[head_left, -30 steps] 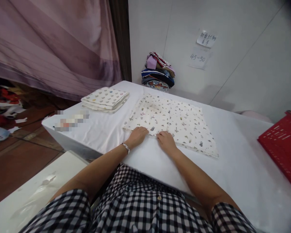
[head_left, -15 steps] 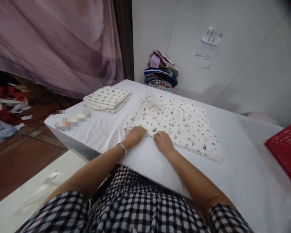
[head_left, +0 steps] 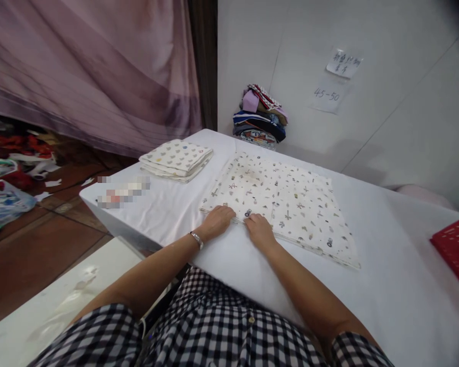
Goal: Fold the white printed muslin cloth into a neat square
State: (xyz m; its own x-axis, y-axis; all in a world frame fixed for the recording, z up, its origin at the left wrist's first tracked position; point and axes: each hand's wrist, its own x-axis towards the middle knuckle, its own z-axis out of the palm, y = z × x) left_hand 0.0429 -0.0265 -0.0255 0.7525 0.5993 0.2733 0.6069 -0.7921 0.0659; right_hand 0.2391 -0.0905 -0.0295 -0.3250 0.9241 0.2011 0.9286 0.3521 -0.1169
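Note:
A white cloth [head_left: 290, 204] printed with small figures lies folded in a flat rectangle, with a faint brownish stain near its far left part. My left hand [head_left: 219, 222] is at its near edge, left of the middle, fingers curled over the fabric; a silver bracelet is on that wrist. Close beside it, my right hand [head_left: 260, 232] pinches the same edge, its fingertips resting on the cloth. The thumbs are mostly hidden. Further left lies a smaller folded stack of white printed cloth [head_left: 178, 157], apart from both hands.
All this lies on a white-covered table [head_left: 390, 244]. Colourful folded fabrics [head_left: 260, 117] are piled by the wall at the far edge. At the right stands a red plastic basket [head_left: 457, 250]. A blurred-out item [head_left: 124, 192] lies at the table's left corner. A pale surface [head_left: 80, 295] adjoins on the left.
The whole view has shifted slightly, so everything sits a little lower and further right. Both hands stay at the near edge of the cloth, which lies as before.

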